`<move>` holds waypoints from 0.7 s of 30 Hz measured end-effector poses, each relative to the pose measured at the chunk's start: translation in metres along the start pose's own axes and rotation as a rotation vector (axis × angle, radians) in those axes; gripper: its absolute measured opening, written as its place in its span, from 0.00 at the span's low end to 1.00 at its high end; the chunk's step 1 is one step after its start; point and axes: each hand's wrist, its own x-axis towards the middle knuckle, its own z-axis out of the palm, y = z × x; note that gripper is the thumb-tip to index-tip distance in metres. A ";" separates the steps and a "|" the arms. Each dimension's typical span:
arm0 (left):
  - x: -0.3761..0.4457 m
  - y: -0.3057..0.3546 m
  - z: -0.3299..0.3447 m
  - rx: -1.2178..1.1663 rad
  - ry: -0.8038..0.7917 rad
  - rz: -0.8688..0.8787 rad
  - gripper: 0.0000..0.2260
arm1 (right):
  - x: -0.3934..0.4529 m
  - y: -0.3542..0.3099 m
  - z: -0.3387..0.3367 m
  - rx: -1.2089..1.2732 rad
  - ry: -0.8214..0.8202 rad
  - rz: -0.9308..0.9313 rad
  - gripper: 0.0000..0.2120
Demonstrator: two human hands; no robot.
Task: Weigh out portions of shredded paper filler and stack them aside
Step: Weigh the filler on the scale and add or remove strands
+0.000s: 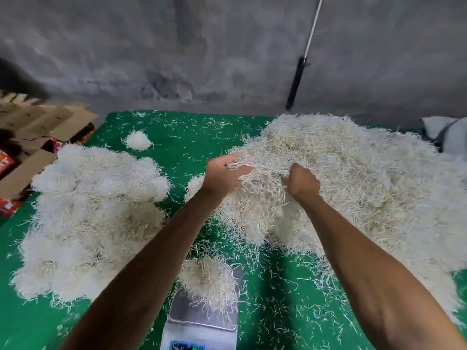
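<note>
A big heap of off-white shredded paper filler (353,178) covers the right side of the green surface (177,147). My left hand (222,173) and my right hand (302,183) both grip a stretched tuft of filler (262,170) at the heap's left edge, the strands pulled taut between them. Near me stands a metal scale (202,322) with a small clump of filler (209,279) on its platform. A stack of rounded filler portions (93,218) lies on the left.
One small separate filler ball (138,140) sits at the back. Open cardboard boxes (38,137) crowd the left edge. A grey concrete wall (177,46) rises behind, with a black-and-white pole (300,69) leaning on it. Loose strands litter the green surface.
</note>
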 end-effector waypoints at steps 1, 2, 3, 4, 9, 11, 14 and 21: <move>-0.001 -0.003 0.000 -0.033 0.011 -0.025 0.29 | 0.001 -0.002 -0.004 -0.003 0.006 0.010 0.13; -0.003 -0.007 0.000 -0.053 0.013 -0.044 0.30 | 0.002 -0.005 -0.006 0.008 0.002 0.037 0.13; -0.004 -0.008 0.001 -0.062 0.011 -0.052 0.30 | 0.002 -0.007 -0.009 0.029 -0.009 0.074 0.13; -0.005 -0.010 0.002 -0.078 0.013 -0.058 0.31 | 0.003 -0.010 -0.011 0.056 -0.022 0.103 0.13; -0.001 -0.006 -0.002 -0.237 0.035 -0.180 0.36 | -0.004 -0.032 -0.019 0.169 -0.100 -0.093 0.21; 0.006 0.001 -0.007 -0.299 0.029 -0.204 0.36 | -0.015 -0.047 -0.025 0.298 -0.193 -0.292 0.35; 0.011 0.021 -0.003 -0.360 -0.053 -0.221 0.38 | -0.027 -0.069 -0.018 0.331 -0.262 -0.411 0.43; 0.008 0.033 0.015 -0.172 -0.301 -0.269 0.29 | -0.018 -0.062 -0.020 -0.108 0.132 -0.153 0.16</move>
